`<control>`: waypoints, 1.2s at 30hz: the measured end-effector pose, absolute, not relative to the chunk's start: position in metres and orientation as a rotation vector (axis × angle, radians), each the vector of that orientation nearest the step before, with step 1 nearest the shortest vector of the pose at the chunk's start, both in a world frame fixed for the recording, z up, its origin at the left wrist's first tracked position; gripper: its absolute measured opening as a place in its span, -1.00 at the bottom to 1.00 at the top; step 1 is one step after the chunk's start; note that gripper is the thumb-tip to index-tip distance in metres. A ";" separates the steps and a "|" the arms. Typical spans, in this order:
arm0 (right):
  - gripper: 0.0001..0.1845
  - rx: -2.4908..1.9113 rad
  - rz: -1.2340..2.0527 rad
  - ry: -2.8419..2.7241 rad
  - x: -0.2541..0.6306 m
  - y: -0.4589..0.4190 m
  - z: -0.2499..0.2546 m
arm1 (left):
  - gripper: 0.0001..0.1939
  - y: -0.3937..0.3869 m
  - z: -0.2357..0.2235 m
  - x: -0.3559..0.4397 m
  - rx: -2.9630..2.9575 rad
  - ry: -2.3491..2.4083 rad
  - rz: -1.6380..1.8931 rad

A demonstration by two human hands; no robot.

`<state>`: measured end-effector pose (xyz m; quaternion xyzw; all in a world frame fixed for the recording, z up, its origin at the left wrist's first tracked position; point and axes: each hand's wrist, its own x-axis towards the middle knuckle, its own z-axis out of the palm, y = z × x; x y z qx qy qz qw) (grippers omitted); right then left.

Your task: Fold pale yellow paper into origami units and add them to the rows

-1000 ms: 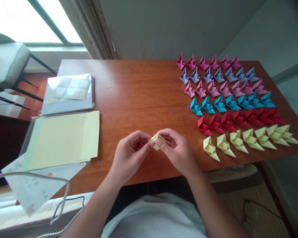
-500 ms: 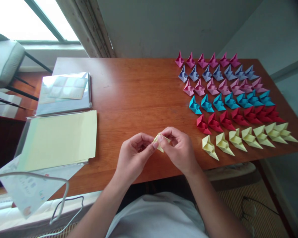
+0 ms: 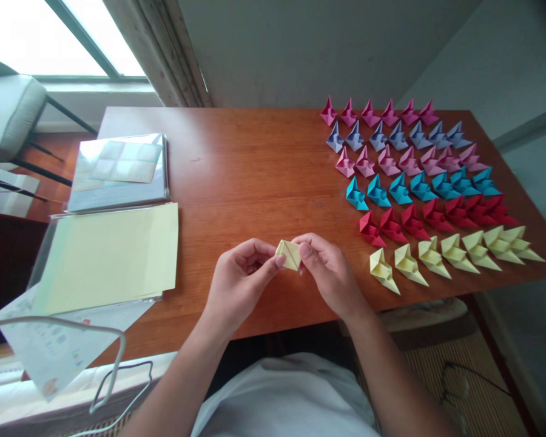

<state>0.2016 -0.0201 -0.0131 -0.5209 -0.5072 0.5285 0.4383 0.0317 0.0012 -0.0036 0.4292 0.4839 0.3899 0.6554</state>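
Note:
Both hands pinch a small folded piece of pale yellow paper (image 3: 288, 254) just above the near edge of the wooden table (image 3: 255, 170). My left hand (image 3: 239, 282) grips its left side with thumb and fingers closed. My right hand (image 3: 327, 273) grips its right side the same way. A flat creased face of the paper points up at me. To the right lie rows of finished folded paper shapes; the nearest row is yellow (image 3: 450, 254), with red (image 3: 432, 217) and teal (image 3: 418, 187) rows behind it.
Further rows of pink (image 3: 404, 161), lavender (image 3: 391, 136) and magenta (image 3: 377, 113) shapes reach the table's far right. A stack of yellow sheets (image 3: 109, 255) and a clear packet of paper (image 3: 118, 170) lie at the left. A chair (image 3: 9, 109) stands by the window.
The yellow piece has been turned between my fingers, so a flat diamond-like face shows now instead of a narrow folded edge. Both hands stayed in nearly the same place.

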 end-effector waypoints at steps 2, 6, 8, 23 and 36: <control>-0.70 -1.353 1.273 -1.336 0.200 -0.022 -0.014 | -0.80 -0.001 -0.003 0.034 0.950 1.105 0.918; -0.65 -1.417 1.099 -1.455 0.198 -0.023 -0.014 | -0.77 -0.004 -0.002 0.036 0.945 1.166 0.911; -0.64 -1.415 1.027 -1.509 0.199 -0.023 -0.013 | -0.76 -0.004 0.000 0.035 0.966 1.147 0.879; -0.64 -1.391 1.186 -1.561 0.202 -0.026 -0.005 | -0.71 -0.002 -0.006 0.035 0.957 1.103 0.946; -0.74 -1.399 1.182 -1.419 0.198 -0.029 -0.009 | -0.69 -0.003 -0.003 0.035 1.269 1.220 0.952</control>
